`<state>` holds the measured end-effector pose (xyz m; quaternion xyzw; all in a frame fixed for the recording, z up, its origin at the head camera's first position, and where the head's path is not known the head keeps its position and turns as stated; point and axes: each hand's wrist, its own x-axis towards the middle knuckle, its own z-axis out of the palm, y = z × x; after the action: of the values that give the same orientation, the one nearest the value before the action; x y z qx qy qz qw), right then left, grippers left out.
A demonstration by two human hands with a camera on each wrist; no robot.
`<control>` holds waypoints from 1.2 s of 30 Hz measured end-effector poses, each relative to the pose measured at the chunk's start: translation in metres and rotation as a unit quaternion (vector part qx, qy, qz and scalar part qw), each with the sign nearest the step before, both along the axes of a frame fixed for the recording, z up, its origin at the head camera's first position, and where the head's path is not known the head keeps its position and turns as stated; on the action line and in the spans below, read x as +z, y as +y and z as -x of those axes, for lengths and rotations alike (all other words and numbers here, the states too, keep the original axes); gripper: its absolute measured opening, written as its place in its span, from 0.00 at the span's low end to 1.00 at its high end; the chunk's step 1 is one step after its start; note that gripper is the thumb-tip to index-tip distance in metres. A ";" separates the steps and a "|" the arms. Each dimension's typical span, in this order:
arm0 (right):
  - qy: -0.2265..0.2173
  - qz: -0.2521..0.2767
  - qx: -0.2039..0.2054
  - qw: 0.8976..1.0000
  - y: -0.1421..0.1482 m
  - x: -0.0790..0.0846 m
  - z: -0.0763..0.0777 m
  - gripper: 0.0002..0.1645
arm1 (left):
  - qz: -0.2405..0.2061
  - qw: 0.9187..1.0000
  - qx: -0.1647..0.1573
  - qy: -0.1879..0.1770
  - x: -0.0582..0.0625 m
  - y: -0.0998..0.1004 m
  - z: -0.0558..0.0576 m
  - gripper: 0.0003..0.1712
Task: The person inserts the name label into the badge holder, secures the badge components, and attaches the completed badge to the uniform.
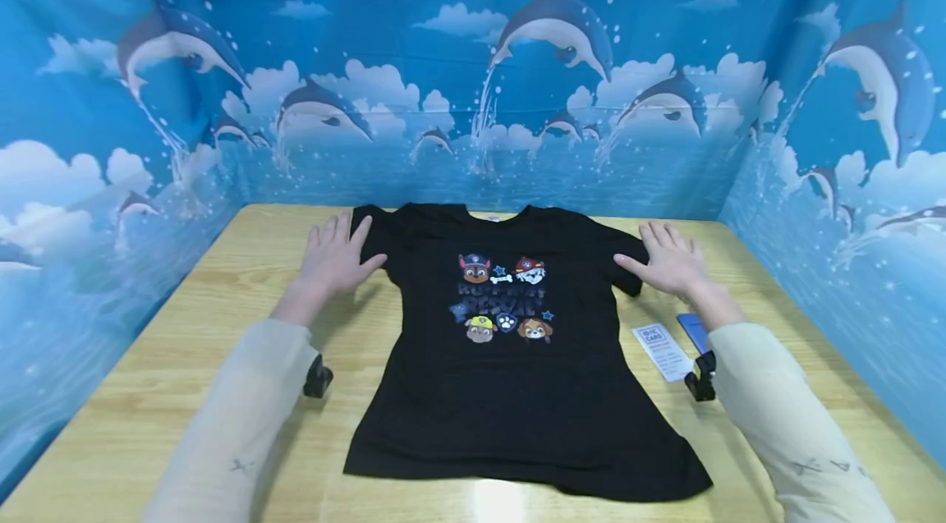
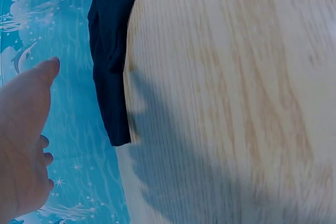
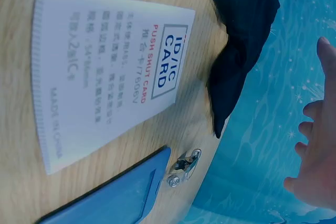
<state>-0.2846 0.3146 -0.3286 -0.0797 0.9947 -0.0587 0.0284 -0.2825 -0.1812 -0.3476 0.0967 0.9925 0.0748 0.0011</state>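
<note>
Pale long sleeves point(image 1: 236, 412) up front — left hand point(image 1: 332, 256), right hand point(image 1: 674, 262), fingers spread, by black cartoon-dog T-shirt point(image 1: 510, 400) — best smoothed evenly outward.

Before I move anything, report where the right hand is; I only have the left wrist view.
Observer: The right hand is spread at the right-side sleeve of the black T-shirt.
Operator: Name what lies on the table between that forearm and the shirt.
Observer: A white printed piece reading "ID/IC CARD".
Operator: Now tell me what lies next to it.
Observer: A flat blue holder, partly hidden by the wrist in the head view.
</note>
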 end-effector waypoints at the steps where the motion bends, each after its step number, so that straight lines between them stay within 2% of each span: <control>1: 0.002 0.000 0.000 1.000 0.002 0.000 0.000 0.58 | -0.002 1.000 -0.002 0.001 0.000 0.000 0.000 0.44; 9: 0.029 0.030 -0.012 0.999 0.010 0.000 -0.003 0.58 | -0.004 1.000 -0.012 0.021 0.006 0.005 0.003 0.37; 12: 0.039 0.052 -0.014 0.998 0.013 0.001 -0.005 0.56 | -0.018 0.999 -0.018 0.021 0.008 0.007 0.004 0.35; 19: 0.037 0.119 -0.003 0.992 0.026 0.006 -0.008 0.48 | -0.063 0.998 -0.019 0.000 0.017 0.016 0.002 0.30; 26: 0.047 0.145 0.004 0.988 0.043 0.001 -0.011 0.41 | -0.076 0.996 -0.046 -0.014 0.021 0.027 0.001 0.28; 36: 0.016 0.173 0.003 0.985 0.066 -0.007 -0.022 0.39 | -0.119 0.989 -0.074 -0.049 0.022 0.046 -0.003 0.22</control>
<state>-0.2622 0.3802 -0.3355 -0.0874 0.9696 -0.2286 -0.0015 -0.2799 -0.1357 -0.3260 0.1654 0.9654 0.1969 0.0436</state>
